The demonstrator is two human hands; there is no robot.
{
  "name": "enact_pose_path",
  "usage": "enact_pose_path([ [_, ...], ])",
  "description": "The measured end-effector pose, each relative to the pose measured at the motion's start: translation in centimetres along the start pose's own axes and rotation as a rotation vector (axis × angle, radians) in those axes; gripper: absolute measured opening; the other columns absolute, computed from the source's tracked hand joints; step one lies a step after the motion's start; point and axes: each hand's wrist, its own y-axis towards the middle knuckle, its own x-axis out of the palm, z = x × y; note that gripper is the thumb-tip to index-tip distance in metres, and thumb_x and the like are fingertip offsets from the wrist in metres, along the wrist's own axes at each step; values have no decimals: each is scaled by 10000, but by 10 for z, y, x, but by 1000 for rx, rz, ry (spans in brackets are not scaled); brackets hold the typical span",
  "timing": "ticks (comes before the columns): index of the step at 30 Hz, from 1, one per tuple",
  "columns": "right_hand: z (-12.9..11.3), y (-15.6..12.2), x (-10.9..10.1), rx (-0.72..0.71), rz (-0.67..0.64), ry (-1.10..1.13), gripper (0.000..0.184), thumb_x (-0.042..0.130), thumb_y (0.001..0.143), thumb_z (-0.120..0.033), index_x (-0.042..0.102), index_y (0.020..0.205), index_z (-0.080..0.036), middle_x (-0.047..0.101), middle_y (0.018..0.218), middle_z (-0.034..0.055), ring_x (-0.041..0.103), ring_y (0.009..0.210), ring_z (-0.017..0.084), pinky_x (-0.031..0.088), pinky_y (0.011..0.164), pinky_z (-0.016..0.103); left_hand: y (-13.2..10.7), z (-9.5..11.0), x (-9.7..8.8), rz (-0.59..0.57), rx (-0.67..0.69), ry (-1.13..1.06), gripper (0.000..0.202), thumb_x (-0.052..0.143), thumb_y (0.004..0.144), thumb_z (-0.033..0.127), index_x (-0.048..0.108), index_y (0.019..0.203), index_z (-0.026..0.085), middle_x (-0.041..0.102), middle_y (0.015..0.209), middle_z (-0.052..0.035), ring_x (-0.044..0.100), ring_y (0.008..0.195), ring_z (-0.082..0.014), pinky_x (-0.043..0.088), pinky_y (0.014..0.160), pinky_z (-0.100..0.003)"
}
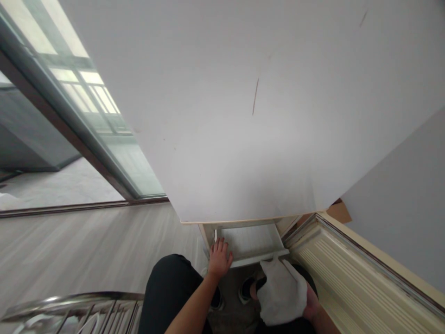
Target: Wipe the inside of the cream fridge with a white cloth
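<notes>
My left hand (219, 257) rests on the front left corner of a pulled-out white drawer (248, 241), fingers curled over its edge. My right hand (309, 304) holds a white cloth (282, 292) that covers most of it, just in front of the drawer's right corner. A large white cabinet panel (250, 106) rises above the drawer and fills most of the view. My knees in black trousers (172, 287) and dark shoes (247, 288) show below.
A cream louvred door panel (347, 278) lies at the right against a grey wall (406, 204). Pale wood flooring (86, 246) spreads left toward sliding glass doors (104, 120). A chrome rail (69, 304) curves at the bottom left. Brown cardboard (339, 211) peeks behind the cabinet.
</notes>
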Motion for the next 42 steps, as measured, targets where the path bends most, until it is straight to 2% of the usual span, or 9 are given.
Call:
enact_pose_path([
  [4, 1, 3, -2, -52, 20, -9, 456, 842, 506, -605, 760, 718, -210, 768, 982, 183, 627, 1237, 407, 448, 1097, 520, -4, 7, 2, -154, 234, -26, 486, 540, 955, 439, 602, 1367, 187, 529, 1531, -141, 378, 1490, -331, 233, 1246, -526],
  [7, 0, 5, 2, -89, -5, -50, 462, 812, 561, -618, 766, 774, -211, 771, 965, 171, 657, 1196, 382, 455, 1082, 537, -4, 22, 9, -274, 357, -28, 546, 632, 904, 475, 583, 1375, 202, 612, 1435, -132, 505, 1389, -304, 343, 1195, -466],
  [14, -2, 9, 21, -131, -37, -111, 508, 762, 608, -657, 766, 829, -200, 765, 954, 202, 688, 1126, 363, 476, 1040, 535, 1, 40, 19, -389, 256, 21, 413, 510, 975, 309, 555, 1366, 183, 687, 1268, -179, 694, 1122, -339, 551, 917, -467],
  [20, -2, 4, 11, -94, 31, -72, 474, 785, 500, -672, 689, 637, -229, 747, 885, 225, 660, 1155, 392, 478, 1030, 536, -14, 42, 15, -454, 245, -4, 423, 524, 983, 342, 559, 1382, 208, 712, 1250, -160, 711, 1108, -352, 560, 931, -478],
  [28, 1, 0, -3, -140, 95, -36, 384, 725, 596, -629, 668, 671, -257, 747, 887, 190, 663, 1169, 361, 487, 1039, 502, -40, 49, 20, -476, 220, -72, 432, 532, 972, 373, 605, 1359, 196, 737, 1214, -147, 720, 1086, -356, 565, 922, -464],
  [34, 3, 1, -7, -135, 125, 18, 359, 650, 658, -575, 715, 695, -224, 749, 886, 205, 679, 1138, 368, 491, 1026, 495, -46, 45, 24, -408, 218, -148, 394, 550, 946, 325, 637, 1315, 220, 739, 1197, -125, 712, 1090, -316, 553, 946, -439],
  [37, 1, -1, -5, -106, 162, 79, 339, 580, 710, -537, 724, 673, -232, 760, 895, 178, 692, 1110, 349, 499, 1003, 474, -41, 36, 19, -319, 235, -186, 412, 581, 933, 354, 618, 1321, 222, 672, 1334, -120, 601, 1288, -316, 467, 1097, -469],
  [39, 0, -2, -1, -73, 193, 149, 342, 528, 753, -500, 726, 669, -234, 761, 855, 155, 698, 1092, 331, 506, 986, 451, -34, 27, 19, -145, 173, -222, 444, 532, 966, 402, 579, 1356, 195, 578, 1456, -142, 466, 1429, -315, 371, 1187, -493],
  [42, -2, -5, 6, -35, 198, 253, 401, 450, 833, -454, 734, 693, -209, 751, 793, 144, 700, 1068, 309, 511, 983, 430, -24, 12, 27, 195, -156, -269, 550, 451, 992, 466, 501, 1411, 113, 483, 1522, -226, 409, 1466, -363, 394, 1157, -547],
])
